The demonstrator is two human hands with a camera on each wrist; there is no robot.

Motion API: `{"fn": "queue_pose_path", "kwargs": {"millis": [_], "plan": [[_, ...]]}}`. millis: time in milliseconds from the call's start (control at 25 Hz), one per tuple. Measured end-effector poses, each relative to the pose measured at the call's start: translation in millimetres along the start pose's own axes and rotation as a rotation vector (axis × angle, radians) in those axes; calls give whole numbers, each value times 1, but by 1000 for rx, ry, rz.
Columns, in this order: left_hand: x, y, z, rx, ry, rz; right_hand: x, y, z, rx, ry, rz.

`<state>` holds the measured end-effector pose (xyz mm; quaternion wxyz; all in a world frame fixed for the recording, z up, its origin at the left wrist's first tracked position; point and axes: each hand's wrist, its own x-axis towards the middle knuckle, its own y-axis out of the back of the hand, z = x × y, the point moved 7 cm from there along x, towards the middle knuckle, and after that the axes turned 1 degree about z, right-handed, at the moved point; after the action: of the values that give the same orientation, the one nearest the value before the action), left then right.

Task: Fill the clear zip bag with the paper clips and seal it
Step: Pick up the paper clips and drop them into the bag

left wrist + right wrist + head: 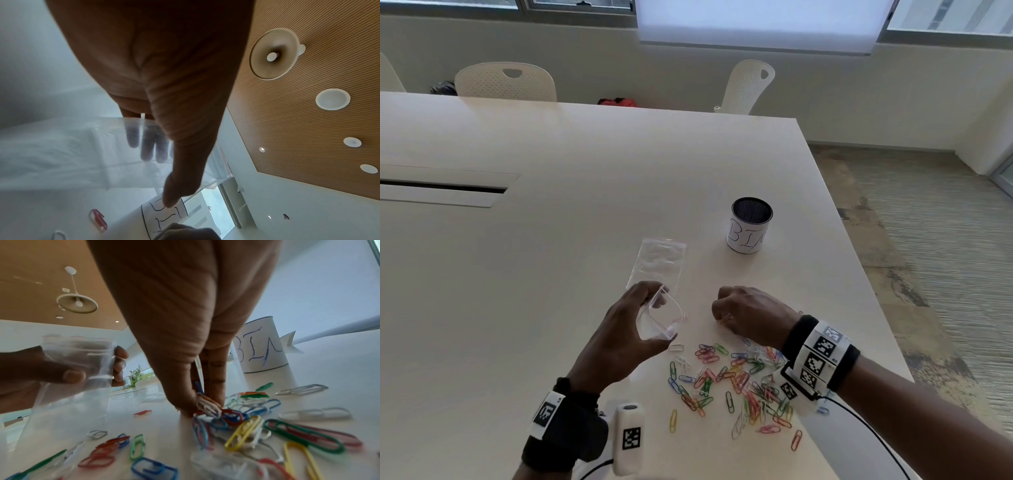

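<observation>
Head view: clips [726, 377] under right hand [751, 317]

The head view looks forward and down from above the tabletop [551, 240], taking in both hands, far chairs [505, 81] and windows. The left wrist view sits close behind the left hand [164, 73] and tilts up toward the ceiling [308, 113]. The right wrist view sits low, just above the tabletop [329, 369], behind the right hand [185, 305]. All three views share the labelled cup [751, 226].
</observation>
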<state>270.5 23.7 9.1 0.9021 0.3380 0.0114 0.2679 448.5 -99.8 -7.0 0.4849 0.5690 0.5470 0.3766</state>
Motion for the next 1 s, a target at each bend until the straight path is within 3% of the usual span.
{"fn": "queue_pose_path", "kwargs": {"millis": [200, 480, 680, 840, 1000], "plan": [[-1, 0, 2, -8, -1, 11, 6, 4, 5, 72, -68, 42], [-4, -1, -1, -26, 2, 22, -11, 30, 21, 827, -312, 173], [-3, -4, -3, -41, 12, 18, -16, 55, -15, 1178, -257, 299], [-2, -3, -1, -52, 19, 25, -11, 65, -49, 1184, -183, 416], [-2, -3, 2, -92, 25, 19, -2, 63, -74, 865, -83, 514]]}}
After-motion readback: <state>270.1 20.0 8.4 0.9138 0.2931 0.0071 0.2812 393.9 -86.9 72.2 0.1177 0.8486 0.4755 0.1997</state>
